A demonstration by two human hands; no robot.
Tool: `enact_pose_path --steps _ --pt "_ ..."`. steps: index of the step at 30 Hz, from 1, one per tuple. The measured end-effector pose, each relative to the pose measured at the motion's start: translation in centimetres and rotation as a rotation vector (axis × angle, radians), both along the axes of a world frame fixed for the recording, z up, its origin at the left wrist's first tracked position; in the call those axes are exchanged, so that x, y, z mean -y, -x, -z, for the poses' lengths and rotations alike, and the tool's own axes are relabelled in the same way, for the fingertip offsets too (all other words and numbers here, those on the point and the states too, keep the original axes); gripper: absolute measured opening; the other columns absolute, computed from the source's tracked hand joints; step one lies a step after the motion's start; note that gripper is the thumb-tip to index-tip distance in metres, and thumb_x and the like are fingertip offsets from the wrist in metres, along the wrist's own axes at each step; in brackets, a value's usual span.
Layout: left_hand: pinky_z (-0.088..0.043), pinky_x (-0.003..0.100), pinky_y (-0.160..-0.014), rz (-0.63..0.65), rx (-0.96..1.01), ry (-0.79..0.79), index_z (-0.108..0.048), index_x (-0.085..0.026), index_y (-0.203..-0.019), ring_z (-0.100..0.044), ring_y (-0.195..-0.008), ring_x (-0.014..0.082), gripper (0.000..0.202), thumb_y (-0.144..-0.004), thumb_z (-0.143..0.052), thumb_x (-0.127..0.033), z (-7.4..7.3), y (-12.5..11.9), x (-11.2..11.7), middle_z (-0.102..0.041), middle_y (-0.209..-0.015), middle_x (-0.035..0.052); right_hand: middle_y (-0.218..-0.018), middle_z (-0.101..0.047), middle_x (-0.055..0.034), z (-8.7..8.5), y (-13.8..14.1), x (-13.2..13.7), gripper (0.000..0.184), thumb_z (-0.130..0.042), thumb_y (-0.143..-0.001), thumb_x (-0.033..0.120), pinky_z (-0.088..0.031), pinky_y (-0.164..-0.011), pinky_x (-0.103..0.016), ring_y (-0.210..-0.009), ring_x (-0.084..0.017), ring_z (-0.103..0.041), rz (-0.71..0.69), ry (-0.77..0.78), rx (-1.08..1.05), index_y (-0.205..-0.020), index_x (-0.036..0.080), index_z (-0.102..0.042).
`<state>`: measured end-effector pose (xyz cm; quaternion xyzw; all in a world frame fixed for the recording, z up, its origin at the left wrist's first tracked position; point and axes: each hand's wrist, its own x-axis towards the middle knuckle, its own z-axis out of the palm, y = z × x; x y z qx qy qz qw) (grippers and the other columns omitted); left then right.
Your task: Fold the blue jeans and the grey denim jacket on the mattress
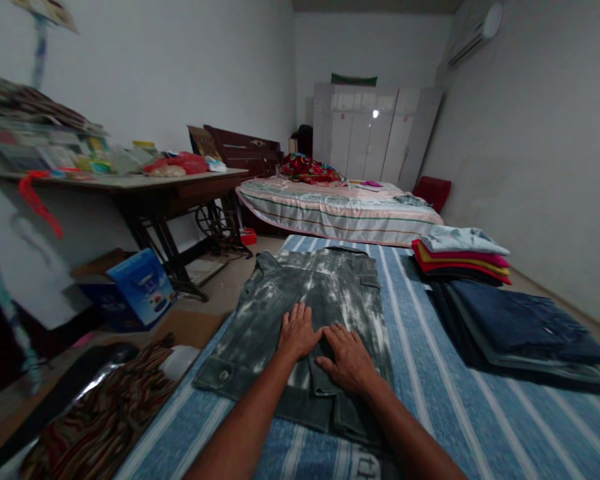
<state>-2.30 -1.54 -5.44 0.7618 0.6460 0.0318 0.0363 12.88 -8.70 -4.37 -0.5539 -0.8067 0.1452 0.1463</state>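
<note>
A person's left hand (297,331) and right hand (347,357) lay open and flat, gripping nothing, on a grey jacket (267,313) spread over a striped blue sheet (410,350); uneven pressing risked creasing its loose folds

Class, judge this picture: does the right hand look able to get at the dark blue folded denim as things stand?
Probably yes. The right hand rests on the mottled grey jacket, apparently grasping nothing; beyond the jacket's edge, only striped cloth seems to separate it from the dark blue folded denim.
</note>
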Motion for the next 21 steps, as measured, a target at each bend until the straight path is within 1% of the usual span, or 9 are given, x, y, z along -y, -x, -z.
enact_pose_path --steps 6,16,19,21 --pt "-0.014 0.045 -0.114 -0.007 -0.002 0.026 -0.03 -0.009 -0.144 -0.011 -0.143 0.0274 0.073 -0.088 -0.032 -0.056 -0.4 -0.14 0.2 -0.02 -0.155 0.0157 -0.149 -0.035 -0.0096 -0.07 -0.02 0.04 0.065 -0.046 -0.087 0.049 -0.019 -0.111 -0.047 -0.139 -0.027 -0.025 -0.004 0.009 0.015 -0.143 0.02 -0.034" --pt "-0.012 0.045 -0.114 0.006 0.038 -0.002 -0.03 -0.009 -0.144 -0.011 -0.143 0.0273 0.073 -0.088 -0.033 -0.056 0.53 0.11 0.37 -0.02 -0.155 0.0154 -0.149 -0.035 -0.0078 0.72 -0.14 -0.1 0.064 -0.044 -0.087 0.05 -0.018 -0.111 -0.046 -0.139 -0.027 -0.024 -0.008 0.006 0.03 -0.144 0.021 -0.034" --pt "-0.013 0.046 -0.114 0.008 0.062 0.009 -0.031 -0.009 -0.143 -0.012 -0.143 0.0279 0.073 -0.088 -0.036 -0.056 0.24 0.11 0.47 -0.02 -0.154 0.0156 -0.149 -0.035 -0.0084 0.57 -0.13 -0.03 0.065 -0.044 -0.088 0.05 -0.018 -0.111 -0.046 -0.139 -0.027 -0.024 -0.012 0.011 0.034 -0.144 0.02 -0.033" --pt "-0.015 0.046 -0.114 0.018 0.1 0.02 -0.035 -0.009 -0.142 -0.015 -0.143 0.0284 0.071 -0.087 -0.039 -0.054 -0.2 0.2 0.71 -0.023 -0.154 0.0159 -0.149 -0.034 -0.0092 0.4 -0.09 0.05 0.063 -0.043 -0.088 0.051 -0.018 -0.112 -0.046 -0.14 -0.027 -0.024 -0.008 0.019 0.05 -0.143 0.02 -0.036"
